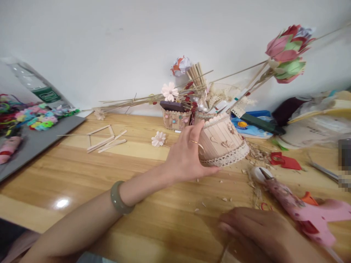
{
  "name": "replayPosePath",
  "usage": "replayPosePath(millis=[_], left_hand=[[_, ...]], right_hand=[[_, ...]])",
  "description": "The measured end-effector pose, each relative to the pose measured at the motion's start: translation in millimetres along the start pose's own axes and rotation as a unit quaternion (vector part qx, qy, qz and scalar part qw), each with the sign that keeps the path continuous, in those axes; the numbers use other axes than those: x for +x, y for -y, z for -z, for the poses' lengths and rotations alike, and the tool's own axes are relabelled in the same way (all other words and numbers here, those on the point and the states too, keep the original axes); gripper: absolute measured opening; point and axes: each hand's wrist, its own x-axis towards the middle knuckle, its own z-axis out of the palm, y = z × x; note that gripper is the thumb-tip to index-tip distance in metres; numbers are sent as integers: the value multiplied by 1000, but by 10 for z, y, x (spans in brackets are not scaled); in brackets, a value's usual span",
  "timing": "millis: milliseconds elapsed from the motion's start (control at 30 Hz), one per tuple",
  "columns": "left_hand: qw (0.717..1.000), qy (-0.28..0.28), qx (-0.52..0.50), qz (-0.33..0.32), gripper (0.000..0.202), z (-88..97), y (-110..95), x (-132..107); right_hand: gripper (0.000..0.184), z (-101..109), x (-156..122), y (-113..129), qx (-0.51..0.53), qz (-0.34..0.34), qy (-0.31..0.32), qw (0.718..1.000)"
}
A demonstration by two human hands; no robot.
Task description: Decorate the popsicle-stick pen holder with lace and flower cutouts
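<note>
My left hand (186,151), with a ring and a green bangle (120,198), grips a small pot made of wooden craft sticks (222,137). The pot tilts above the tabletop; white lace trims its lower edge, and small petal-like bits decorate its side. At the lower right, my right hand (255,228) is low over the table, a little blurred, with its fingers curled together. Whatever those fingers hold, if anything, is hidden. Close to that hand lies a pink hot glue gun (298,208), its nozzle by a white round object (260,174).
Behind the pot stand a smaller decorated stick box (175,119), dried stems and paper flowers (290,53). Craft sticks (101,140) and a pale flower (158,139) lie leftward. A grey board (35,142) carries colourful pipe cleaners. Red scraps (286,160) and scissors (325,171) are at right.
</note>
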Motion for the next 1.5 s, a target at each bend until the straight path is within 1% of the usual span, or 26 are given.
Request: replayPosePath(millis=[67, 133, 200, 267, 333, 400, 533, 600, 667, 700, 733, 767, 800, 833, 867, 900, 967, 1033, 1133, 1200, 1300, 1500], left_hand=[[1000, 3, 0, 0, 100, 0, -6, 1], [1000, 5, -1, -3, 101, 1, -6, 2], [1000, 5, -6, -9, 102, 2, -2, 2], [1000, 3, -12, -10, 101, 3, 3, 1], [1000, 3, -16, -9, 100, 3, 4, 1], [1000, 2, -18, -10, 99, 3, 0, 0], [1000, 1, -9, -8, 100, 3, -10, -4], [1000, 2, -5, -3, 101, 3, -10, -9], [1000, 4, -3, 2, 101, 2, -10, -14], [1000, 5, -2, 5, 102, 1, -10, -16], [1000, 6, -3, 8, 102, 0, -12, -18], [1000, 4, -5, 10, 101, -2, -16, -19], [1000, 3, -6, 11, 101, -4, -20, -20], [1000, 1, -7, 11, 101, -7, -24, -20], [1000, 0, -8, 10, 101, -9, -28, -21], [1000, -1, -6, 9, 101, -11, -31, -22], [1000, 0, -1, 9, 102, -15, -32, -24], [1000, 0, 1, 7, 102, -16, -29, -28], [1000, -3, 3, 0, 102, -17, -28, -31], [1000, -7, 5, -2, 102, -18, -29, -30], [1000, -11, 6, -6, 101, -23, -33, -31], [1000, -18, 1, -16, 101, -34, -34, -43]], right_hand=[[30, -33, 154, 37, 18, 11, 26, 999], [31, -104, 229, 31, 17, -1, 25, 1000], [27, -188, 256, 8, 25, -10, 26, 999], [20, -262, 269, -15, 35, -15, 7, 999], [20, -318, 282, -28, 40, -20, -19, 999], [21, -361, 295, -32, 39, -14, -26, 999], [21, -435, 311, -16, 2, 26, -44, 999], [19, -433, 312, -6, -20, 48, -60, 997], [18, -348, 311, -10, -30, 63, -65, 995], [17, -265, 311, -20, -30, 67, -74, 995], [16, -158, 312, -36, -33, 68, -91, 993], [16, -32, 315, -61, -34, 65, -119, 990], [11, 104, 320, -92, -48, 67, -157, 984], [9, 238, 327, -130, -87, 60, -199, 974], [8, 361, 336, -173, -128, 62, -228, 963], [7, 465, 347, -217, -164, 66, -246, 953], [6, 597, 373, -300, -212, 72, -259, 940], [6, 634, 400, -359, -236, 80, -252, 935], [7, 595, 436, -397, -260, 86, -247, 929], [8, 565, 454, -402, -251, 82, -246, 933], [6, 556, 469, -396, -210, 63, -242, 945], [9, 593, 496, -357, -207, 34, -231, 950]])
